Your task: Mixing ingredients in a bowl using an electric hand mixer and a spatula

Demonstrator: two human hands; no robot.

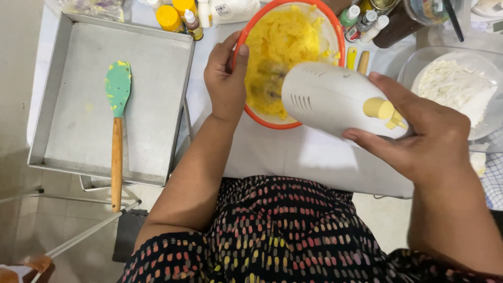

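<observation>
Mixing step: right hand [429, 136] gripping mixer [335, 99], left hand [225, 78] clamping bowl [251, 112] rim at 9 o'clock; next needs steady hold.

We count one round orange-rimmed plastic bowl [335, 31] of yellow batter, one white electric hand mixer [330, 99], one green silicone spatula with a wooden handle [117, 126], one rectangular grey metal baking tray [68, 131], and two hands [226, 84].

A bowl [335, 31] sits mid-counter [272, 152] with a mixer [335, 99] over it. Left lies a tray [68, 115] holding a spatula [117, 115]; bottles [183, 15] stand behind; a dish [419, 68] sits right.
</observation>
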